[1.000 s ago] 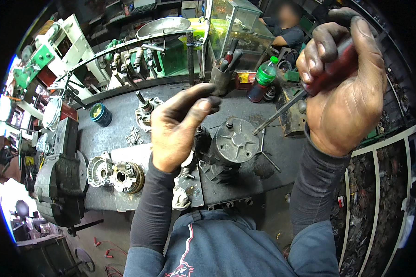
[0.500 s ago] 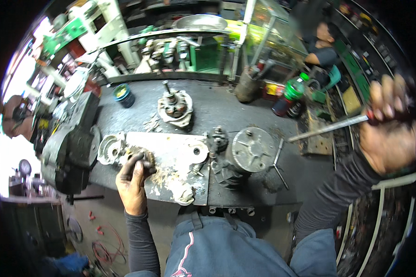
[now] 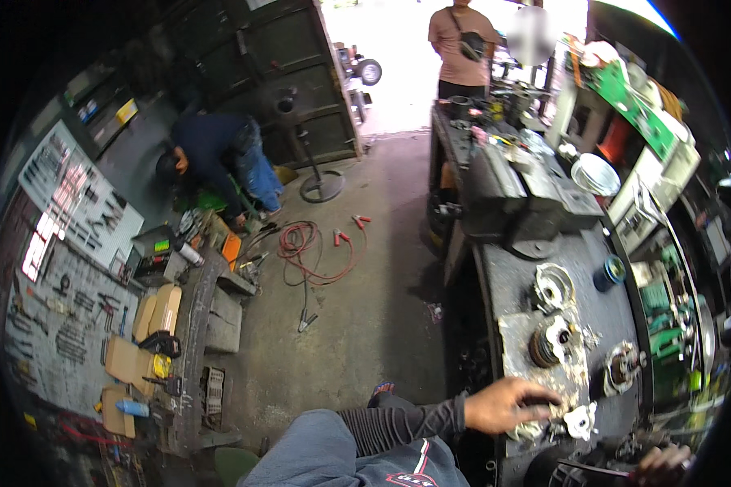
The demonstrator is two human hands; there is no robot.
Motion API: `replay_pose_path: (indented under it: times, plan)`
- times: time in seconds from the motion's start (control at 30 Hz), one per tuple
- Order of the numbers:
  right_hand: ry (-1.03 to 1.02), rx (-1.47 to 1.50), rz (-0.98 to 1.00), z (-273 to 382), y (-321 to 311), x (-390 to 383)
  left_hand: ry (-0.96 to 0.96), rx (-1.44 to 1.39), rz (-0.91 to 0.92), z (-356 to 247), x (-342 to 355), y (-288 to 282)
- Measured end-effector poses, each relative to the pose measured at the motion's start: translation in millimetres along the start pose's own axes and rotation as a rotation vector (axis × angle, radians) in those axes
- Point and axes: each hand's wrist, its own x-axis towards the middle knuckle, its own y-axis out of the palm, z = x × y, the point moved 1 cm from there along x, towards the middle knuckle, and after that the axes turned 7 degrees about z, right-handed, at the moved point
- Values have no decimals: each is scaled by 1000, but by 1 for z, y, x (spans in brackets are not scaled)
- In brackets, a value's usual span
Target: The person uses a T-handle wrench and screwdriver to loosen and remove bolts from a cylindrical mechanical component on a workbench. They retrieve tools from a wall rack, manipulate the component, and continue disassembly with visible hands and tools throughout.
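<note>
A dark ribbed sleeve point(image 3: 406, 426) covered the left forearm, which stretched sideways past the torso to the workbench point(image 3: 508, 272). The left hand point(image 3: 503, 406) hung over the bench's near edge, fingers pointing outward and slightly bent, thumb and fingertips apart. A ringed metal part point(image 3: 547, 349) lay near it on the bench; a pale metal piece point(image 3: 579, 422) lay just past the fingertips. Farther right, a slim rod point(image 3: 597, 468) ran toward the blurred right hand point(image 3: 662, 465), whose grip could not be told.
</note>
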Motion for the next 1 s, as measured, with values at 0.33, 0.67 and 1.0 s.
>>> replay_pose_path:
  times: [0.33, 0.67, 1.0]
  plan:
    - [383, 20, 19, -250, 197, -1, -22, 240, 8, -4, -80, -166]
    - [602, -271, 336, -414, 273, 62, -303, -22, -630, 70, -130, -390]
    - [756, -318, 552, -677, 394, 152, -1140, 140, -886, 237, -295, -589]
